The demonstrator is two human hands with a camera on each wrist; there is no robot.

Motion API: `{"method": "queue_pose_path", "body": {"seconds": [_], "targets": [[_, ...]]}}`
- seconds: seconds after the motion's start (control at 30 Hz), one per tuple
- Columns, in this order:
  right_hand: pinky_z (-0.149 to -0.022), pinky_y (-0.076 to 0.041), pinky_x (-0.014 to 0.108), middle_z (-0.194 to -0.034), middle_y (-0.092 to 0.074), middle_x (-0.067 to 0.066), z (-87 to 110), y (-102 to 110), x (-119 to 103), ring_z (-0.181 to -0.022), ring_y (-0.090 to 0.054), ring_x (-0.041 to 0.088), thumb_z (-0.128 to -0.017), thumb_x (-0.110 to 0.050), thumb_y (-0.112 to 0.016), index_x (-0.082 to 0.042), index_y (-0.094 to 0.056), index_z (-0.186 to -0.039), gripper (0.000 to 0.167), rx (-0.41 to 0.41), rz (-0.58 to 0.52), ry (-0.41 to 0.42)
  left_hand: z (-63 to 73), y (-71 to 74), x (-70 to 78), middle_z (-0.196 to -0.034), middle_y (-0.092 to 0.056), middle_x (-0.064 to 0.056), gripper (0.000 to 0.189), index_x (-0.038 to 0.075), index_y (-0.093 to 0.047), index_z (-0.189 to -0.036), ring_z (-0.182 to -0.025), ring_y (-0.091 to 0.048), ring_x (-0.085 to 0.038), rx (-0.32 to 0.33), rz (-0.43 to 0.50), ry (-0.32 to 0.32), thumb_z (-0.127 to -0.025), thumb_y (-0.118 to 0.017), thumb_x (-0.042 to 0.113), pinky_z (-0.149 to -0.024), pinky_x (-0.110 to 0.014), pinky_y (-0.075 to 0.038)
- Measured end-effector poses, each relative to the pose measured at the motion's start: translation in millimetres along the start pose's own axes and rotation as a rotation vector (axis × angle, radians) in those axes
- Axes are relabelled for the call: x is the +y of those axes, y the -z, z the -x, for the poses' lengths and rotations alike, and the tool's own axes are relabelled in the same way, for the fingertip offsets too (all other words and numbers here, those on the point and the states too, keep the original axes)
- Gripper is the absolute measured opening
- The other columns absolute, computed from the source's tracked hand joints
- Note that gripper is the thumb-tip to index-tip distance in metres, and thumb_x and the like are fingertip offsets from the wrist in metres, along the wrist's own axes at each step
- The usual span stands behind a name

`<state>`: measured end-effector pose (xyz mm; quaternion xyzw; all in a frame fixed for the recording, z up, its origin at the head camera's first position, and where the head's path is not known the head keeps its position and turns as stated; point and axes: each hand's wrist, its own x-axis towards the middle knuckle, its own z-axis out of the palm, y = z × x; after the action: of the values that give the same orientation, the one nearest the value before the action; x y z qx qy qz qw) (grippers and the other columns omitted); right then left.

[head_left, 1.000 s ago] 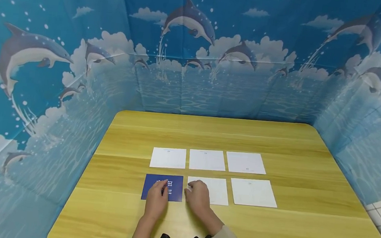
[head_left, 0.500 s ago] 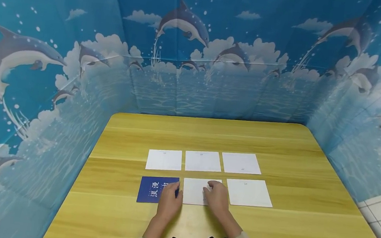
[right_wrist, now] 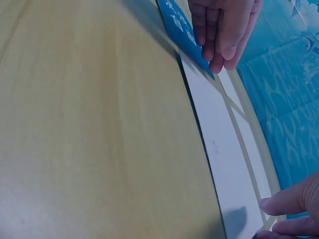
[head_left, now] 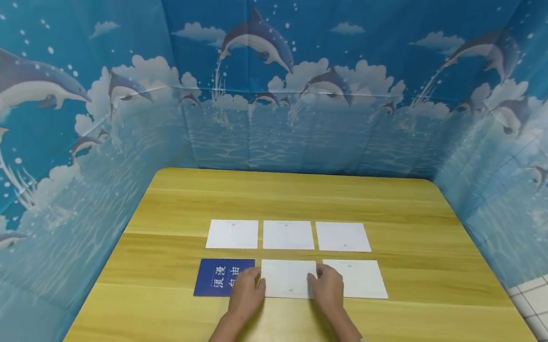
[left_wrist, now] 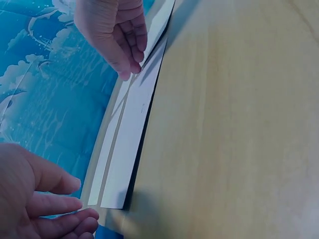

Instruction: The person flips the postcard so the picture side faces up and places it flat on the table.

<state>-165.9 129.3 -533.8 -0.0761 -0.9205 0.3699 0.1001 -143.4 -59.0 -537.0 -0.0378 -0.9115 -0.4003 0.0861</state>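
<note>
So your hands have moved over. A second ago your left hand (head_left: pixel 246 296) was over the blue card (head_left: pixel 214 282); now it's down at that card's right end, by the gap. Your right hand (head_left: pixel 329 290) went the same way, further from the blue card, and sits at the far end of the middle white card (head_left: pixel 285 278).

That white card lies on the table (head_left: pixel 177 197), just right of the blue card, with a hand at each end. Both hands look loose: thumbs spread off the fingers, nothing pinched as far as I can see. Can't tell if your fingertips actually touch its edges.

I'd read it as your attention leaving the blue card for its neighbor. The blue card itself seems to have stayed put, and so does the row of white cards (head_left: pixel 289 234) beyond it.
</note>
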Motion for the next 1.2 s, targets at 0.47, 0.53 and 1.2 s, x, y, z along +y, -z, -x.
{"method": "queue_pose_path", "body": {"seconds": [0.47, 0.53, 1.2], "targets": [[-0.048, -0.028, 0.028, -0.053, -0.039, 0.001, 1.5, -4, 6, -0.052, -0.035, 0.016, -0.075, 0.002, -0.067, -0.001, -0.053, -0.06, 0.021, 0.002, 0.02, 0.047, 1.9, -6.1, -1.2, -0.104, -0.061, -0.025, 0.028, -0.013, -0.061, -0.106, -0.1, -0.055, -0.039, 0.019, -0.062, -0.027, -0.082, -0.06, 0.002, -0.086, -0.047, -0.043], [-0.049, -0.032, 0.03, -0.055, -0.043, 0.004, 2.8, -6, 6, -0.053, -0.039, 0.017, -0.075, 0.002, -0.068, 0.001, -0.055, -0.062, 0.018, 0.006, 0.039, 0.068, 2.4, -7.9, -0.7, -0.103, -0.061, -0.024, 0.028, -0.013, -0.061, -0.106, -0.098, -0.056, -0.039, 0.035, -0.071, -0.03, -0.082, -0.06, 0.002, -0.085, -0.047, -0.043], [-0.064, -0.047, 0.042, -0.077, -0.064, 0.019, 8.4, -10, 9, -0.067, -0.054, 0.024, -0.072, 0.004, -0.068, 0.013, -0.067, -0.092, 0.023, 0.12, -0.001, 0.092, 2.2, -18.4, -1.1, -0.107, -0.059, -0.025, 0.036, -0.013, -0.06, -0.107, -0.102, -0.053, -0.04, 0.1, 0.021, 0.024, -0.074, -0.07, -0.003, -0.087, -0.048, -0.041]]}}
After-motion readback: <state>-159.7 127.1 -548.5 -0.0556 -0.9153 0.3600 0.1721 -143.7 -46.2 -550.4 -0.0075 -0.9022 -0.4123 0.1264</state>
